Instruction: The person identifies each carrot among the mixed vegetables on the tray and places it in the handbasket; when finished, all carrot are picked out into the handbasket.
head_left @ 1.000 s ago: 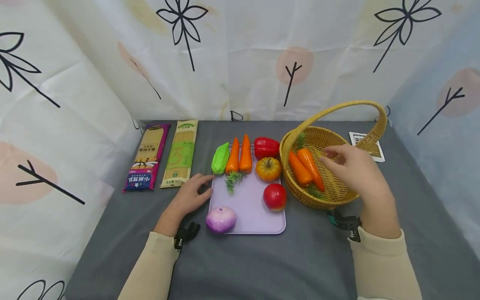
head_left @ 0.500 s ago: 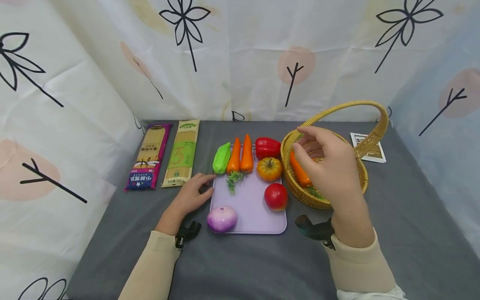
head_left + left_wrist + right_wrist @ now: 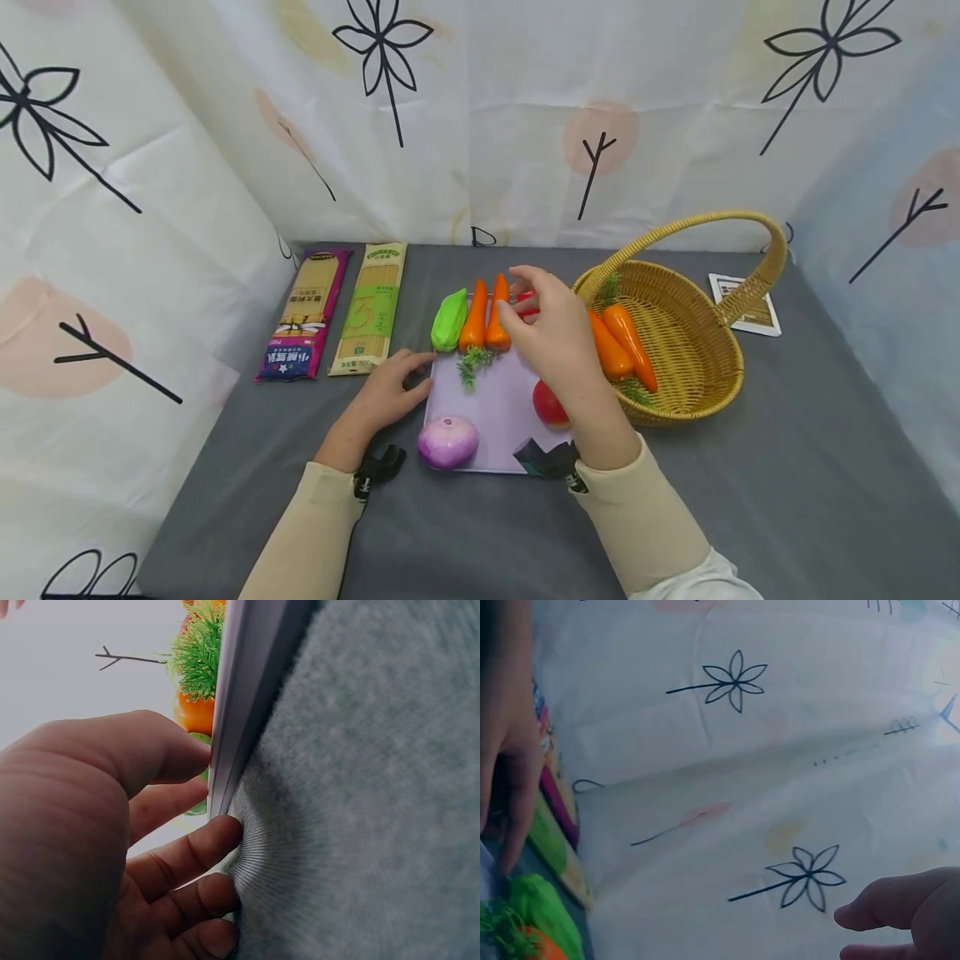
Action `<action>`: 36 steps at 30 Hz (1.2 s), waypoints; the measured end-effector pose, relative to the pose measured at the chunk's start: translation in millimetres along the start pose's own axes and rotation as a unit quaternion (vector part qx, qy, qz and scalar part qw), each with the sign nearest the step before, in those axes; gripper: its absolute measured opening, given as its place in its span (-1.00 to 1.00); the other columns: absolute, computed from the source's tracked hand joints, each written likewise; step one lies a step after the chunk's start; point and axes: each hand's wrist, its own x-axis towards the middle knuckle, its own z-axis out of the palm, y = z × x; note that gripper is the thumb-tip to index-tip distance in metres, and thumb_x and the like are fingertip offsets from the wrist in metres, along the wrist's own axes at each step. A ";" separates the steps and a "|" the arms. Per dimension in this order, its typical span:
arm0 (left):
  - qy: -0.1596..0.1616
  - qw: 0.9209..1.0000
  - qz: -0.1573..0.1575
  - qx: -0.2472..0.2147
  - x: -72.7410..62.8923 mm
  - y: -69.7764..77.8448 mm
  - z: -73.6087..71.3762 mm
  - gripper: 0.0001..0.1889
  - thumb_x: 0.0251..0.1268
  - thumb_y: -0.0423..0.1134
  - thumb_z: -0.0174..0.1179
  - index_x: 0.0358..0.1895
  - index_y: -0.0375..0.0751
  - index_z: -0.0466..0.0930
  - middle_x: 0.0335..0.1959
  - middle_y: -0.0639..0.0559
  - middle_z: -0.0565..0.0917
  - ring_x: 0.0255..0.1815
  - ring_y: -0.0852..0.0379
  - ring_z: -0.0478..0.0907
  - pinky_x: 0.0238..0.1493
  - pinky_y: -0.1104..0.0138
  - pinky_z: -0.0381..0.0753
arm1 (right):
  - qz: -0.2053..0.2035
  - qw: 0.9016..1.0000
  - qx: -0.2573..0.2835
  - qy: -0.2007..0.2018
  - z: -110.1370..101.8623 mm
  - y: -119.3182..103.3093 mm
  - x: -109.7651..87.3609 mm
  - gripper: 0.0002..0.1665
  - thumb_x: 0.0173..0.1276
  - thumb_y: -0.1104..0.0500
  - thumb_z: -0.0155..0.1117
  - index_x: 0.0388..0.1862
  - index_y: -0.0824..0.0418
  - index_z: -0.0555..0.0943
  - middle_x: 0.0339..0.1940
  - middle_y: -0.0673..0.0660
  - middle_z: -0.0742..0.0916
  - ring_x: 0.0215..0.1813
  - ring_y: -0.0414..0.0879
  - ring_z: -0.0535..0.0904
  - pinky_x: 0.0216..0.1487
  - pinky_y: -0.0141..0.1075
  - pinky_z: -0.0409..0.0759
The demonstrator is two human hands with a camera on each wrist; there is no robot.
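Altogether, I count one lilac tray (image 3: 491, 425) lying on the grey cloth (image 3: 450, 542) between my hands. On it I see one green vegetable (image 3: 450, 321), two carrots (image 3: 474, 321) with leafy tops, one red vegetable (image 3: 527, 302) mostly hidden, one red round fruit (image 3: 550, 406) partly behind my arm, and one purple onion (image 3: 448, 442) at the near left corner. One wicker basket (image 3: 693, 358) stands just right of the tray with two more carrots (image 3: 632, 346) inside. Two noodle packets (image 3: 309, 312) lie side by side on the left, and one framed card (image 3: 752, 308) lies behind the basket.

My left hand (image 3: 390, 387) is at the tray's left edge, its fingers loosely bent, thumb and fingers apart. My right hand (image 3: 558, 333) hovers over the tray's far right part, thumb and fingertips apart; whether they touch the red vegetable I cannot tell.

Only the left wrist view shows my thumb against the tray's side and three lower fingertips resting on the cloth. The right wrist view shows the gap between my right thumb and a finger against the patterned curtain (image 3: 705, 742). Only the head view takes in the basket and the onion.
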 end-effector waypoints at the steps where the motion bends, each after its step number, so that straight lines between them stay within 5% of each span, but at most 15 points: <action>1: 0.000 1.000 -0.001 0.000 -0.1 0.1 0.1 -0.57 0.38 -0.23 0.31 0.30 -0.16 0.61 -0.17 -0.01 0.57 -0.28 0.08 0.41 -0.20 0.20 0.51 | 0.014 1.000 -0.009 -0.009 7.5 2.8 2.9 -0.44 0.42 0.06 0.35 0.35 0.18 0.55 0.05 0.10 0.69 -0.02 -0.05 0.68 0.00 -0.13 0.66; 7: 0.005 1.000 -0.007 0.001 -1.1 0.3 -0.1 -0.56 0.37 -0.24 0.32 0.29 -0.18 0.61 -0.16 -0.01 0.57 -0.25 0.08 0.42 -0.18 0.20 0.52 | 0.052 0.994 -0.079 -0.061 53.3 23.7 15.7 -0.26 0.45 -0.10 0.31 0.45 0.26 0.43 0.26 0.25 0.61 0.18 0.15 0.58 0.20 0.03 0.54; 17: 0.003 1.000 -0.007 0.002 0.3 4.0 -0.2 -0.56 0.37 -0.24 0.31 0.29 -0.20 0.61 -0.14 -0.03 0.58 -0.21 0.05 0.45 -0.11 0.17 0.57 | 0.087 0.968 -0.215 -0.097 100.2 47.4 17.5 -0.17 0.41 0.02 0.32 0.49 0.43 0.30 0.21 0.49 0.49 0.17 0.28 0.50 0.21 0.05 0.55; 25: -0.003 1.000 -0.021 0.003 -0.9 3.8 0.4 -0.55 0.39 -0.22 0.31 0.31 -0.15 0.60 -0.12 0.00 0.59 -0.18 0.07 0.46 -0.08 0.17 0.58 | 0.085 0.966 -0.222 -0.099 111.9 58.3 16.7 -0.50 0.46 0.07 0.27 0.27 0.30 0.58 0.21 0.44 0.55 0.19 0.29 0.46 0.15 0.07 0.57; 36: -0.004 1.000 -0.028 0.005 -0.2 2.9 0.2 -0.55 0.39 -0.19 0.31 0.31 -0.12 0.60 -0.11 0.00 0.59 -0.20 0.07 0.45 -0.12 0.20 0.56 | 0.077 0.971 -0.211 -0.081 115.1 64.9 14.6 -0.47 0.48 0.08 0.22 0.36 0.24 0.59 0.14 0.45 0.61 0.12 0.30 0.52 0.13 0.09 0.56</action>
